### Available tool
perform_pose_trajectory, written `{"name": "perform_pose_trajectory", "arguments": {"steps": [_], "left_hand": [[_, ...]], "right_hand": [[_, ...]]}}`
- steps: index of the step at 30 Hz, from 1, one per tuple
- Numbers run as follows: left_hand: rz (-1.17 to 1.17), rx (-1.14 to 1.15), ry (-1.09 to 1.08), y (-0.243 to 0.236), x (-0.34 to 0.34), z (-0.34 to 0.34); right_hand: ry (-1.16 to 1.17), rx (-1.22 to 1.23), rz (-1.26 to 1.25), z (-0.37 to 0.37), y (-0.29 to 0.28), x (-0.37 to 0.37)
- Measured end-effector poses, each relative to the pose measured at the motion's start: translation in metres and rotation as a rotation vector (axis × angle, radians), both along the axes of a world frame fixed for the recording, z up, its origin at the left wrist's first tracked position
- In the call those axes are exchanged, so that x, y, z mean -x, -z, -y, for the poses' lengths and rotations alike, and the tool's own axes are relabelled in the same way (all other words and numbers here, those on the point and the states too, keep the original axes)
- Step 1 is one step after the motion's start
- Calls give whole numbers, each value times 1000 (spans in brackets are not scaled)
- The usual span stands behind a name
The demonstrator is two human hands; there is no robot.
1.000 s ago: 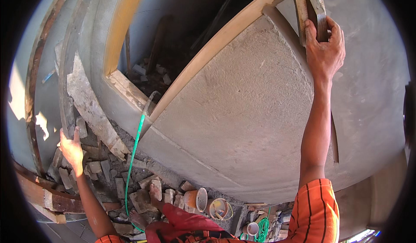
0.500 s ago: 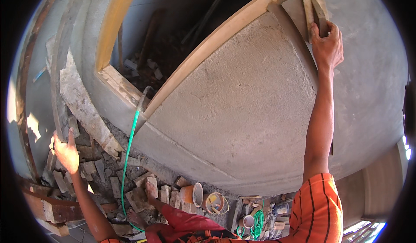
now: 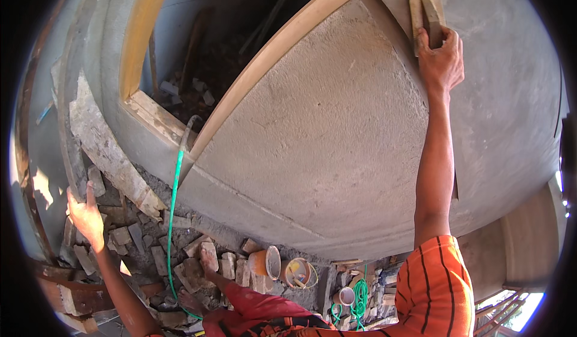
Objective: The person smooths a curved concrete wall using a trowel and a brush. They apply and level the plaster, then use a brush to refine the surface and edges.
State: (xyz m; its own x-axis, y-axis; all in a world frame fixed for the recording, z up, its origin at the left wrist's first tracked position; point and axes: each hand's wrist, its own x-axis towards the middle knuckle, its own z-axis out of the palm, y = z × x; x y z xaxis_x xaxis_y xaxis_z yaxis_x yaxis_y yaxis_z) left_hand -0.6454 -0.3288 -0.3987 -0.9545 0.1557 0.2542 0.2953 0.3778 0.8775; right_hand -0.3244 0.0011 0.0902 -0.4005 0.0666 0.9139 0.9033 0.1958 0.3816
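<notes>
While right hand grips float against grey wall, left hand clasps board above strewn bricks.

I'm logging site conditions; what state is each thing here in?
Right hand: closed on float
Float: seemingly against grey wall
Left hand: gripping long board
Wall opening: uncovered
Green hose: hanging from wall opening
Coiled hose: looped
Left bucket: uncovered
Right bucket: uncovered, something inside
Bricks: loose, scattered

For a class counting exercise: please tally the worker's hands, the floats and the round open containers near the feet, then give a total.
Hands: 2 (left hand, right hand)
Float: 1
Containers: 3 (tilted orange container, container with yellow contents, smaller container)
Total: 6
</notes>
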Motion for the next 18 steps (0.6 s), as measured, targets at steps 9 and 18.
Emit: {"name": "perform_pose_trajectory", "arguments": {"steps": [9, 18], "left_hand": [[-12, 65, -32, 2, 1, 2], [23, 23, 28, 19, 7, 3]], "right_hand": [[-28, 84, -123, 19, -18, -24], [160, 98, -243, 12, -20, -106]]}}
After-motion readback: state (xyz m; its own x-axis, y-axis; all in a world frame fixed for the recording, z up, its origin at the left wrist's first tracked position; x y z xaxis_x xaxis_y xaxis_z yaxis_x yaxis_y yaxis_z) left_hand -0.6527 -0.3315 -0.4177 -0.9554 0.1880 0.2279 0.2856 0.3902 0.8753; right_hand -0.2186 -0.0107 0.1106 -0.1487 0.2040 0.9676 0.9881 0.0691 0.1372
